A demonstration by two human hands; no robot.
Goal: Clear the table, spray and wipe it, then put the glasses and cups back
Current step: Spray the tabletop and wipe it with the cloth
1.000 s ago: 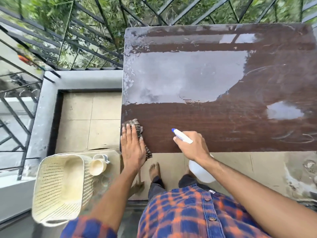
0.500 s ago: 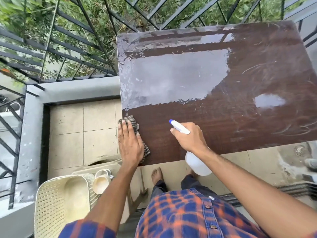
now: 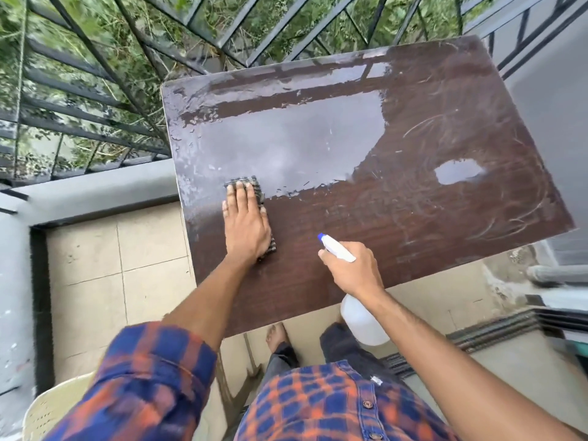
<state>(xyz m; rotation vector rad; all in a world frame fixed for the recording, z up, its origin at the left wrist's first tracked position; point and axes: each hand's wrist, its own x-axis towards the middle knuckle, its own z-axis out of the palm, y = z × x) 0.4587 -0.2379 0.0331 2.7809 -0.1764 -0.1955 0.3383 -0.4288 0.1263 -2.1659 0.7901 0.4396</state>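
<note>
The dark brown table (image 3: 397, 218) fills the middle of the view, with a large wet sheen over its far left half and a small puddle (image 3: 459, 171) at the right. My left hand (image 3: 246, 224) lies flat on a dark checked cloth (image 3: 254, 186) and presses it onto the tabletop at the near edge of the wet patch. My right hand (image 3: 353, 267) grips the neck of a white spray bottle (image 3: 362, 323) with a blue nozzle tip, held over the table's near edge. No glasses or cups are on the table.
A black metal railing (image 3: 127, 90) with greenery behind it runs along the far and left sides, above a grey ledge (image 3: 95, 189). Beige floor tiles (image 3: 121, 272) lie left of the table. A cream basket's rim (image 3: 47, 412) shows at the bottom left.
My left hand has slid the cloth from the table's near left corner forward and inward to the wet patch. The view has tilted, and the basket with cups has dropped mostly out of sight.
</note>
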